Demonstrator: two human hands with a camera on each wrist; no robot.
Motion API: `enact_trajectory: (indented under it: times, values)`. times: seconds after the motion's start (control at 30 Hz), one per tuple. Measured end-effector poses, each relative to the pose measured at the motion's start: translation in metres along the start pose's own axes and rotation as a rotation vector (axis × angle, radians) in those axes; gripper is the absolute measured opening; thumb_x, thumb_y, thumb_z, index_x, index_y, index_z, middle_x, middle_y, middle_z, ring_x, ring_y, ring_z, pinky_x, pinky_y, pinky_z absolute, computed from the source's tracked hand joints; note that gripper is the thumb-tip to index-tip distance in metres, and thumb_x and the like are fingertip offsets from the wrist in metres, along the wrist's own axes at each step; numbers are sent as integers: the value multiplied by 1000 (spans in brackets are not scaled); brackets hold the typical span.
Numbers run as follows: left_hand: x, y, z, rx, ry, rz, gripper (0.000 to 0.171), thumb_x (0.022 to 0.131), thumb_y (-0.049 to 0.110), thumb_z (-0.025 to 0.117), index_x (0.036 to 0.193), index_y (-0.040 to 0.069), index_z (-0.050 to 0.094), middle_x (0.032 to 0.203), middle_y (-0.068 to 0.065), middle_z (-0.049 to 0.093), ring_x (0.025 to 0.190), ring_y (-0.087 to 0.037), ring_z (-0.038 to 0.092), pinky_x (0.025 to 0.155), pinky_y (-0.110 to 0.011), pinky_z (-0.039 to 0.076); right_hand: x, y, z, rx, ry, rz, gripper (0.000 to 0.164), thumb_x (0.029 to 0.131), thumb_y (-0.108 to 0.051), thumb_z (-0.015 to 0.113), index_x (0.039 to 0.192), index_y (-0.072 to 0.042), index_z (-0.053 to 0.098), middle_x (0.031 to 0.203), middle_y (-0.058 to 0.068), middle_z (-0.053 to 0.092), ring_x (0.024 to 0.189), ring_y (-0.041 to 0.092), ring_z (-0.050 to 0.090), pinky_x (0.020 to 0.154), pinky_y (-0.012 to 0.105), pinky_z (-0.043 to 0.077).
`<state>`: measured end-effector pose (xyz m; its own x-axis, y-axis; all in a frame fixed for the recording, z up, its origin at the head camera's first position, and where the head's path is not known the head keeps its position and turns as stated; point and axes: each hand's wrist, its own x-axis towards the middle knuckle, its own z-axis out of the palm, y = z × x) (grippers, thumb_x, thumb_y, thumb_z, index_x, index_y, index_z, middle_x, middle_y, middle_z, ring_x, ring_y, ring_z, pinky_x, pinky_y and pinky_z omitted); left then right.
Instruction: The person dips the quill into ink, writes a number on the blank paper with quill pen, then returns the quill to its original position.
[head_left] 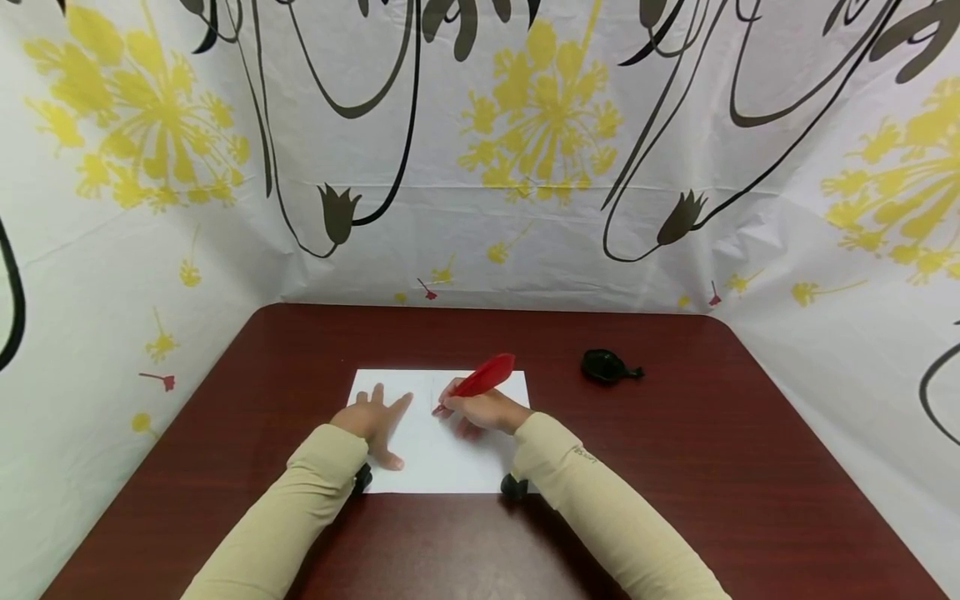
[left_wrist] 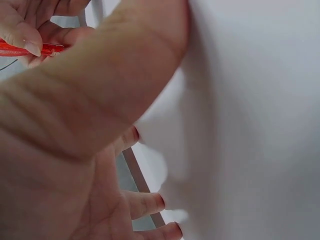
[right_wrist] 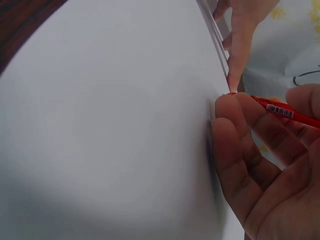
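Observation:
A sheet of white paper (head_left: pixel 420 471) lies on the dark red-brown table. My left hand (head_left: pixel 375 421) rests on its left part with the fingers spread; in the left wrist view the fingertips (left_wrist: pixel 159 201) meet the sheet. My right hand (head_left: pixel 483 410) pinches a red feather pen (head_left: pixel 487 373) between thumb and fingers, its plume slanting up to the right and its tip at the paper. A barcode label shows on the pen's red shaft (right_wrist: pixel 280 110) in the right wrist view. Faint lines run on the sheet near the tip.
To the right of the paper, toward the back, sits a small dark, glossy round object (head_left: pixel 603 366) with a narrow neck. White cloth (head_left: pixel 450 167) with yellow flowers and dark stems hangs behind the table (head_left: pixel 712 467) and along its sides.

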<state>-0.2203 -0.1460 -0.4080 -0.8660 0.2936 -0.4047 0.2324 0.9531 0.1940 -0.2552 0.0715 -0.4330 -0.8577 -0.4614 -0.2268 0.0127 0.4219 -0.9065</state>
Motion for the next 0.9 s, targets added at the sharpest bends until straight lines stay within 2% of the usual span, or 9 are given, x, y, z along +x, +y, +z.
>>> enact_trajectory:
  times: [0.9]
  values:
    - [-1,1,0,11,-12,-13,109,70,45,85,154,11,24,152,-37,13,136,-55,18,96,-64,37,-15,3,-2,-64,-79,-9,11,94,-24,59,101,-18,66,93,2,71,57,21,60,52,30,52]
